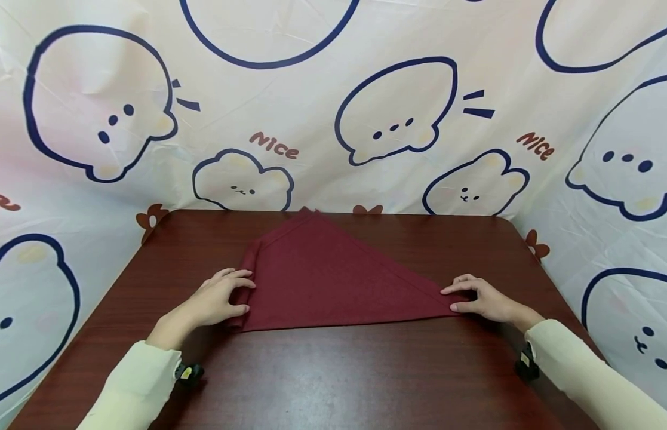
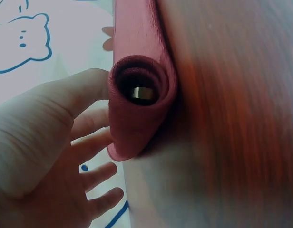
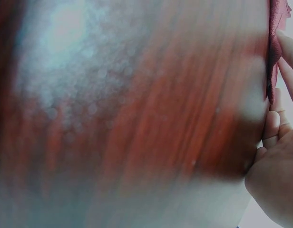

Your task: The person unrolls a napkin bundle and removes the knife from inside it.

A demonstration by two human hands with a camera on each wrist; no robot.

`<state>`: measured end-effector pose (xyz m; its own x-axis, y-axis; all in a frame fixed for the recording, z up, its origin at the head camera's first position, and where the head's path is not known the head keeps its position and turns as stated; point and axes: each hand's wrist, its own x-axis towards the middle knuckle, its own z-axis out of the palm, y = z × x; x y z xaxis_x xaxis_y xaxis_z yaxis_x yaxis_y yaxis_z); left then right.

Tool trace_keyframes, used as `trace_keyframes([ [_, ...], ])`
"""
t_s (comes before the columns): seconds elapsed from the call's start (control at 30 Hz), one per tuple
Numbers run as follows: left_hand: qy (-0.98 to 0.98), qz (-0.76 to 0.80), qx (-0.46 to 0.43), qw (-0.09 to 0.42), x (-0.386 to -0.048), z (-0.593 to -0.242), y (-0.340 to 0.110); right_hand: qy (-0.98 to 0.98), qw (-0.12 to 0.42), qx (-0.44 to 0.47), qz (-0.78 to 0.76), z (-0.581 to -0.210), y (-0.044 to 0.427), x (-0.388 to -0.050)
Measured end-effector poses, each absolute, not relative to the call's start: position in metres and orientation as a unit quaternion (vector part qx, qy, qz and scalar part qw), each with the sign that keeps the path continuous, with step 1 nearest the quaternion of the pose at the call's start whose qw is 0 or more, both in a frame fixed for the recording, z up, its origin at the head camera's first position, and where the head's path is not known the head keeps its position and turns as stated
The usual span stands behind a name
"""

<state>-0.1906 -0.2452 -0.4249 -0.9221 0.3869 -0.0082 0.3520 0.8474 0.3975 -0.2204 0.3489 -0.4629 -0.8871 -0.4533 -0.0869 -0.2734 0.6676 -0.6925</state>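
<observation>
A maroon cloth (image 1: 333,280) lies folded into a roughly triangular shape, its left side rolled into a tube and its point toward the back. The left hand (image 1: 217,298) touches the roll from the left, thumb and fingers spread along it. In the left wrist view, the hollow end of the rolled cloth (image 2: 137,128) faces the camera, and the left hand (image 2: 51,137) meets it from one side with two fingers free. At the cloth's narrow right corner, the right hand (image 1: 486,301) rests thumb and fingertips on top. Only part of the right hand (image 3: 279,166) shows in the right wrist view.
The cloth lies on a dark brown wooden table (image 1: 333,376) with a glossy patch of reflected light. A pale curtain (image 1: 322,107) printed with bear outlines hangs behind and along both sides. Dark wrist devices (image 1: 189,374) show at the sleeves.
</observation>
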Motion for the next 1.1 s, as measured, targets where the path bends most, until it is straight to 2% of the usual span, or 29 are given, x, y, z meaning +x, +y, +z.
trace_keyframes([
  [0.73,0.951,0.231,0.195,0.063,-0.191,-0.426,-0.265,0.904,0.123,-0.201,-0.356,-0.462,0.348,-0.22],
  [1.1,0.952,0.231,0.196,0.05,-0.189,-0.428,-0.265,0.907,0.121,-0.203,-0.349,-0.462,0.349,-0.22],
])
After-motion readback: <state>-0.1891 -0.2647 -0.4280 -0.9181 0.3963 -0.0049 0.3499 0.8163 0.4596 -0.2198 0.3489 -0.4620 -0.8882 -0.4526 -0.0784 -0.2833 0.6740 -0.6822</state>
